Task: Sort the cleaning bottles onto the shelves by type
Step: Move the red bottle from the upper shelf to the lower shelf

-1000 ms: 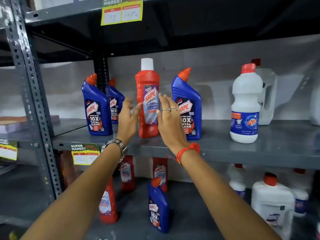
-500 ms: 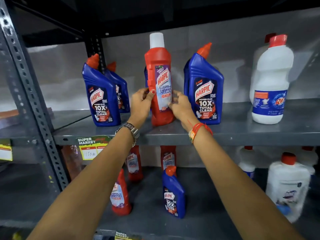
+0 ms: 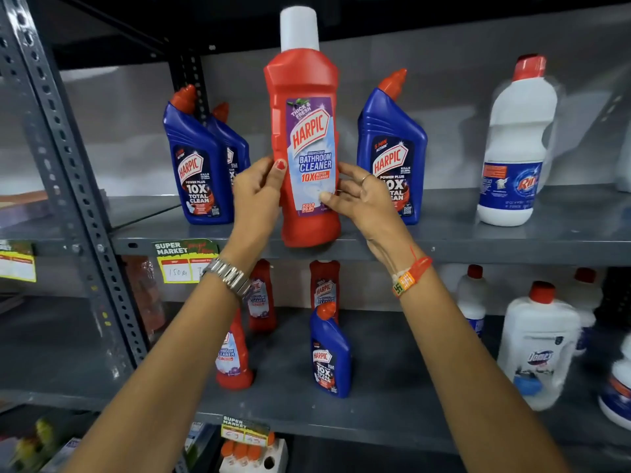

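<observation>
A tall red Harpic bathroom cleaner bottle [image 3: 305, 131] with a white cap is upright at the front edge of the upper grey shelf [image 3: 478, 240]. My left hand [image 3: 257, 196] grips its left side, thumb on the label. My right hand [image 3: 362, 196] holds its right side with fingers spread on the label. Blue Harpic bottles stand on the same shelf: two at the left [image 3: 196, 165] and one [image 3: 396, 148] just right of the red bottle. A white Rin bottle [image 3: 512, 145] stands further right.
The lower shelf [image 3: 392, 404] holds red bathroom cleaner bottles [image 3: 234, 356], one blue Harpic bottle [image 3: 329, 356] and white bottles [image 3: 537, 346] at the right. A perforated steel upright [image 3: 75, 186] stands at the left. Price tags [image 3: 184, 259] hang on the shelf edges.
Both hands closed around the red bottle and drew it forward toward the shelf's front edge, closer to the camera. The view has also moved nearer to the shelves.
</observation>
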`<action>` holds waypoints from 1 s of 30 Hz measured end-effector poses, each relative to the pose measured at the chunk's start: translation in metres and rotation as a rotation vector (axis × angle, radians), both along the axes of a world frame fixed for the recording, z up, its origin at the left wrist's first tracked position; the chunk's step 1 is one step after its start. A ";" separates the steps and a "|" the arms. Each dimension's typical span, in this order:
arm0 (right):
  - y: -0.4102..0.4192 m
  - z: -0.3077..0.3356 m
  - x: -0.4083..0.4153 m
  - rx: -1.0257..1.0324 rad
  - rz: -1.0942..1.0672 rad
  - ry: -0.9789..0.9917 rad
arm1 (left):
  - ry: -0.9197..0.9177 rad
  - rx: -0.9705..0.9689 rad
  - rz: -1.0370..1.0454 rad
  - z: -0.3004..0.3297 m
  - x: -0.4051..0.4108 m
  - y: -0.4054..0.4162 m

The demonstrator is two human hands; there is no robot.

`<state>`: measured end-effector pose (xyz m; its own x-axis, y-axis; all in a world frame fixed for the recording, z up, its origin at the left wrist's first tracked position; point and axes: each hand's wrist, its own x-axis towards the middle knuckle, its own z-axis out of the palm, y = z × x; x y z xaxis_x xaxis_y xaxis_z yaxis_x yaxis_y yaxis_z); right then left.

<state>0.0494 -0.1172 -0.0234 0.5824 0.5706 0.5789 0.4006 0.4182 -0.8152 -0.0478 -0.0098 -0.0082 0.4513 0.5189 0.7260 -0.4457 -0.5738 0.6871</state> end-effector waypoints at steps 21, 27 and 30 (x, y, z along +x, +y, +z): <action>-0.107 -0.234 0.007 -0.339 -0.272 0.149 | 0.388 -0.291 -0.272 -0.254 0.023 -0.071; -0.105 -0.277 0.039 -0.430 -0.395 0.156 | 0.493 -0.323 -0.305 -0.293 0.064 -0.079; -0.099 -0.293 0.050 -0.484 -0.429 0.165 | 0.581 -0.376 -0.264 -0.301 0.080 -0.080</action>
